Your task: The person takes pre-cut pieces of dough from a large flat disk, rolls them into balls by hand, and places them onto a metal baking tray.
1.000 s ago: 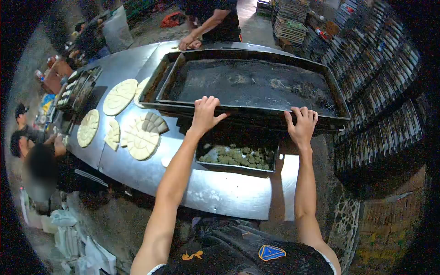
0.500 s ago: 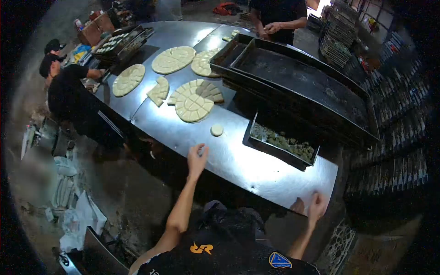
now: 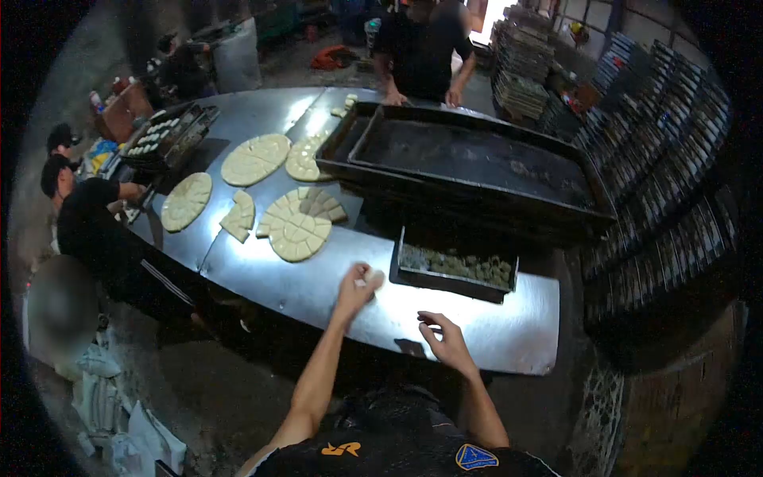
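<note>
On the metal table [image 3: 254,270], my left hand [image 3: 355,291] has its fingers closed on a small pale dough piece [image 3: 374,278]. To its right, my right hand [image 3: 445,340] hovers over the table's near side with its fingers apart and nothing in them. Beyond my hands lies a dark tray [image 3: 453,288] with greenish lumps [image 3: 457,264] in it. Farther left is a round of cut dough [image 3: 298,230], beside a smaller cut dough section [image 3: 238,216].
Large black trays [image 3: 477,151] are stacked at the far side. More dough rounds [image 3: 256,159] lie on the table's left part. One person [image 3: 421,56] stands behind the trays, others [image 3: 95,215] at the left. Racks [image 3: 668,159] rise at the right.
My left hand has taken hold of the small dough piece that lay on the table. My right hand has moved left from the table's right end. The view has shifted.
</note>
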